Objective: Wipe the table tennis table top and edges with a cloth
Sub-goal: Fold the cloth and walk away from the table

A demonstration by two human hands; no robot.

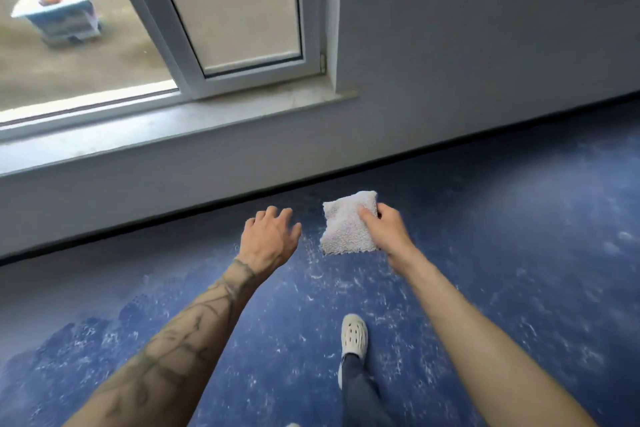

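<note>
White nubbly folded cloth (348,224) pinched at its right edge in my right hand (388,230), above the blue speckled floor (502,253) | left hand (268,236) beside it, fingers loose, empty | table unseen | risk: edge-only pinch may drop it mid-stride

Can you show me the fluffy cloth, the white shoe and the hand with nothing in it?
cloth (341,230): head view, middle of its face.
white shoe (354,334): head view, its holed top.
left hand (268,239): head view, back of hand.
</note>
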